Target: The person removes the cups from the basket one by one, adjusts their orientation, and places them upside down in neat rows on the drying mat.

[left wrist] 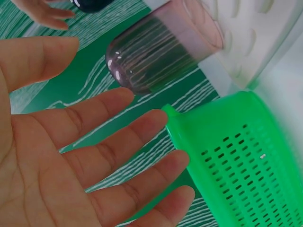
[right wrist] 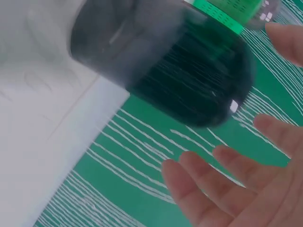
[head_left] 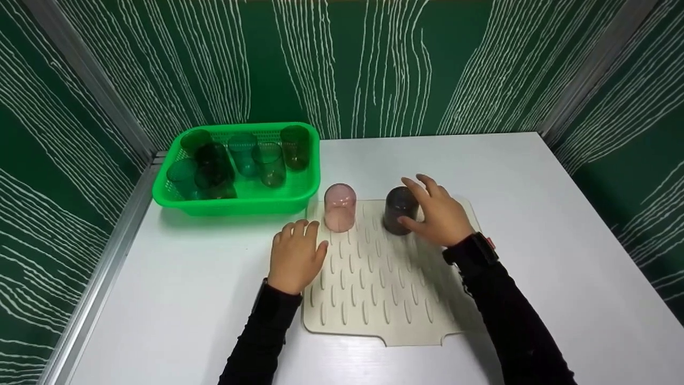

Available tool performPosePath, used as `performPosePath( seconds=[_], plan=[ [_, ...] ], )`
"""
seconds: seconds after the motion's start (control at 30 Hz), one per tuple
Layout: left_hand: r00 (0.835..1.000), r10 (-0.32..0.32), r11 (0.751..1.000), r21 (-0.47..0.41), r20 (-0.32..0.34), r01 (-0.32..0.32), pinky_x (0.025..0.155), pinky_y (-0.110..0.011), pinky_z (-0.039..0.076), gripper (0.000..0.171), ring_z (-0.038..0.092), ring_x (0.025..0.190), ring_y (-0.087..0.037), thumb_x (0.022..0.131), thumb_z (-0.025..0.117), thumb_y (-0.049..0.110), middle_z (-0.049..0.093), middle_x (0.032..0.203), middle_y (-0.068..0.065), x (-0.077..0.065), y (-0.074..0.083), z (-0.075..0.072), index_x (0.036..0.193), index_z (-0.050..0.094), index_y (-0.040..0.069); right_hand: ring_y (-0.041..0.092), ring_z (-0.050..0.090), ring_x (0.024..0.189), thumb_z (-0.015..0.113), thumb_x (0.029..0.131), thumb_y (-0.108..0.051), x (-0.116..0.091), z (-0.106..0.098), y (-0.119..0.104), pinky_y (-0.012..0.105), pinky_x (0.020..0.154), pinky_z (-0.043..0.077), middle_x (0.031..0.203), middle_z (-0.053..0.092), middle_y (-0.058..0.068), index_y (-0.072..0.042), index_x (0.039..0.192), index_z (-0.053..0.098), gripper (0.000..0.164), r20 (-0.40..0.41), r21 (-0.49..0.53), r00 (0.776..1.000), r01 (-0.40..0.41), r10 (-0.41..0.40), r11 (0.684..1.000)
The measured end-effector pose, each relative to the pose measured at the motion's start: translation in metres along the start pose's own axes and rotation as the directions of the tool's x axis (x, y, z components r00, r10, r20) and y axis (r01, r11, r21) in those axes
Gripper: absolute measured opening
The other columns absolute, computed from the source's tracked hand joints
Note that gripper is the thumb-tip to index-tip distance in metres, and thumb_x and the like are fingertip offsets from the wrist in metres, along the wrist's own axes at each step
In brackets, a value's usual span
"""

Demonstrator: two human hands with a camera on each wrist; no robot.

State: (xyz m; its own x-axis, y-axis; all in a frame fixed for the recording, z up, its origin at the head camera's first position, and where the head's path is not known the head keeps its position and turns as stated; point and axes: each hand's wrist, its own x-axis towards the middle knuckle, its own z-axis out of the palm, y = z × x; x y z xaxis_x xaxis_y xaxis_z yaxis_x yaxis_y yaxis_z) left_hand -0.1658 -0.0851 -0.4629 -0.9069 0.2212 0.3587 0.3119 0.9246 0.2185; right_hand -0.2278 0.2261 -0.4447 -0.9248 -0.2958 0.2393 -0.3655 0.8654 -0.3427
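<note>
"While we have both hands in sight, which step do we log?"

"Setting out tumblers, we judge. A clear pink, dome-ended tumbler [head_left: 340, 209] and a dark smoky-grey one of like shape, the grey tumbler [head_left: 394, 211], stand bottom-up on the beige, ridged drying mat [head_left: 368, 313], apart from each other. Glass or plastic, we can't tell."

"Hands?"

"Right hand [head_left: 441, 218]: fingers and thumb spread about the grey tumbler, pinching nothing; the wrist view shows them clear of its side. Left hand [head_left: 295, 259]: fingers fanned, holding nothing, just beside the pink tumbler."

"Arriving or letting go?"

"One moment won't tell us. We lean towards letting go: more tinted tumblers [head_left: 270, 160] sit in the bright green, perforated plastic basket [head_left: 240, 207], back left."

"Next move?"

"If we read it right, it calls for drawing the right hand off without tipping the grey tumbler, then gripping another from the basket. We'd note one hazard: the pink tumbler stands near the basket, easily brushed."
</note>
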Motion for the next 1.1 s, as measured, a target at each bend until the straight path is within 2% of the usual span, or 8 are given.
performPosePath(
  seconds=[0.1,0.27,0.7,0.93,1.1],
  plan=[
    [1.0,-0.003,1.0,0.005,0.0,0.003,0.098,-0.058,0.056,0.04,0.067,0.122,-0.044,0.102,0.075,0.027,0.071,0.129,-0.022,0.0,0.0,-0.001,0.131,0.07,0.0,0.058,0.058,0.133,0.086,0.095,-0.03,-0.011,-0.002,0.002,0.071,0.095,0.055,0.165,0.043,0.031,-0.008,0.164,0.046,0.082,-0.043,-0.007,0.999,-0.013,0.013,1.0],
    [1.0,-0.007,1.0,0.004,0.001,0.007,0.098,-0.058,0.056,0.043,0.067,0.122,-0.044,0.102,0.075,0.028,0.072,0.129,-0.023,0.001,0.0,0.001,0.133,0.069,-0.001,0.059,0.053,0.139,0.085,0.097,-0.029,-0.026,-0.002,0.007,0.071,0.106,0.049,0.165,0.044,0.031,-0.004,0.163,0.046,0.081,-0.09,0.003,0.995,-0.041,0.041,0.999],
    [1.0,0.007,1.0,0.023,-0.024,-0.006,0.095,-0.058,0.058,0.048,0.069,0.119,-0.043,0.1,0.078,0.028,0.073,0.126,-0.022,0.002,-0.002,0.005,0.136,0.068,-0.002,0.055,0.047,0.148,0.084,0.097,-0.026,-0.049,0.011,0.02,0.069,0.113,0.046,0.167,0.042,0.031,-0.003,0.165,0.043,0.083,-0.09,0.057,0.989,-0.113,0.118,0.992],
    [0.999,0.007,1.0,0.019,-0.034,-0.006,0.095,-0.057,0.058,0.047,0.069,0.119,-0.043,0.1,0.078,0.028,0.073,0.125,-0.022,0.003,-0.004,0.007,0.135,0.068,-0.001,0.056,0.047,0.148,0.084,0.097,-0.027,-0.051,0.012,0.022,0.07,0.111,0.047,0.166,0.042,0.033,-0.003,0.165,0.043,0.082,-0.071,0.064,0.989,-0.128,0.132,0.99],
    [1.0,-0.013,1.0,-0.023,-0.007,0.012,0.098,-0.059,0.057,0.048,0.068,0.123,-0.045,0.101,0.078,0.029,0.073,0.128,-0.023,0.006,-0.009,0.006,0.137,0.068,-0.002,0.057,0.047,0.148,0.083,0.097,-0.027,-0.05,0.012,0.023,0.07,0.112,0.046,0.166,0.042,0.035,-0.002,0.165,0.043,0.082,-0.065,0.067,0.99,-0.121,0.125,0.99]
  ],
)
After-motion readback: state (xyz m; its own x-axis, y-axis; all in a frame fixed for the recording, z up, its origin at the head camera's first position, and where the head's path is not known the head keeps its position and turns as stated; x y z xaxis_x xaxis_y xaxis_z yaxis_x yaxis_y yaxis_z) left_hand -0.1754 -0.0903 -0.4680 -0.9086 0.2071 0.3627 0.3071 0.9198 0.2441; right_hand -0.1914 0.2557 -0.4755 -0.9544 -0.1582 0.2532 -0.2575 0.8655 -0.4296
